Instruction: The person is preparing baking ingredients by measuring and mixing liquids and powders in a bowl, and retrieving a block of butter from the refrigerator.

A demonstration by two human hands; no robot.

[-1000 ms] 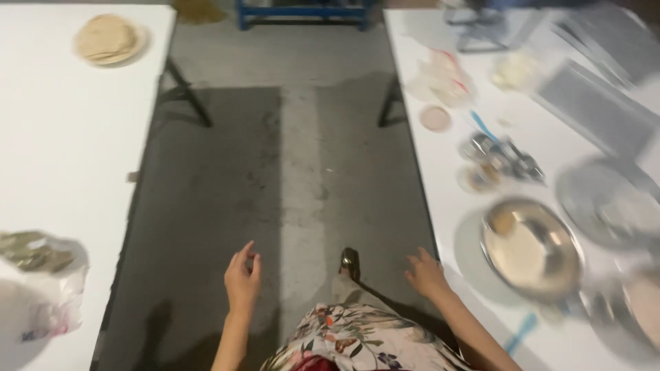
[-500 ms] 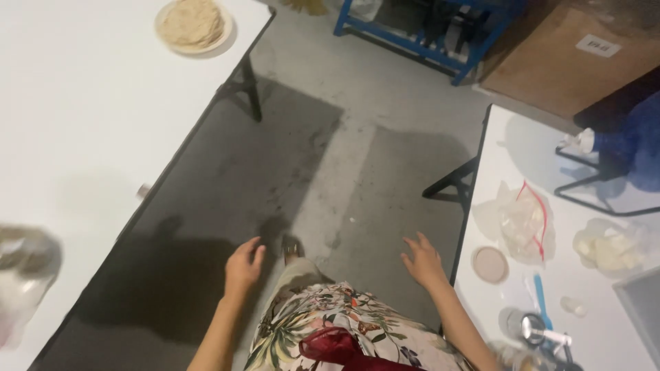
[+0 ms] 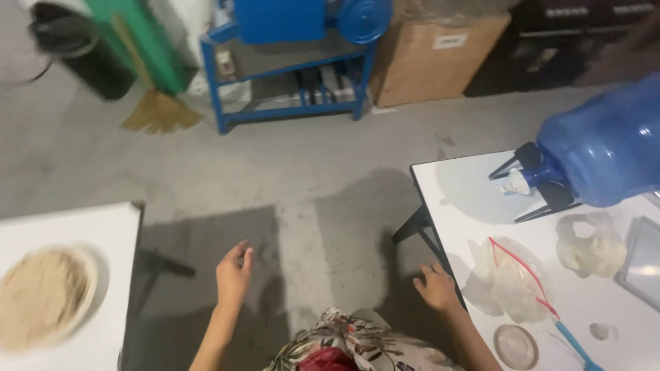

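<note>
I have one view only, from the head camera, looking steeply down and ahead over the floor [image 3: 275, 178]. It sits close above my hands, left hand [image 3: 234, 273] and right hand [image 3: 437, 287], between a bench [image 3: 474, 206] on the right and another at left.

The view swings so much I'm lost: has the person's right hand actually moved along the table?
Yes. The right hand has gone forward along the white table, from beside the metal bowl to beside the clear zip bag.
</note>
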